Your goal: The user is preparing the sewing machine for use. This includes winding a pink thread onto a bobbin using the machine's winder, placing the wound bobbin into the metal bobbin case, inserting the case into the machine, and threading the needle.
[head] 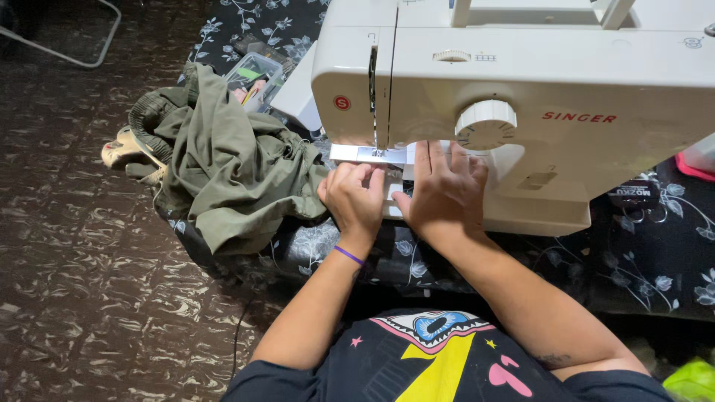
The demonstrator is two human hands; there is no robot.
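Observation:
A white sewing machine (566, 82) stands on a table covered by a dark floral cloth (655, 268). My left hand (351, 199) rests curled at the machine's needle plate (370, 154), fingers bent right below the needle. My right hand (445, 192) lies flat beside it on the machine bed, fingers stretched toward the round dial (485, 124). An olive green garment (223, 164) lies bunched to the left of the machine, its edge reaching my left hand. Whether either hand pinches fabric is hidden by the fingers.
A clear plastic box (255, 78) of small sewing items sits behind the garment. A pair of scissors (640, 205) lies at the right of the machine. The floor (74, 260) at left is dark and patterned. A metal frame (67, 45) shows at top left.

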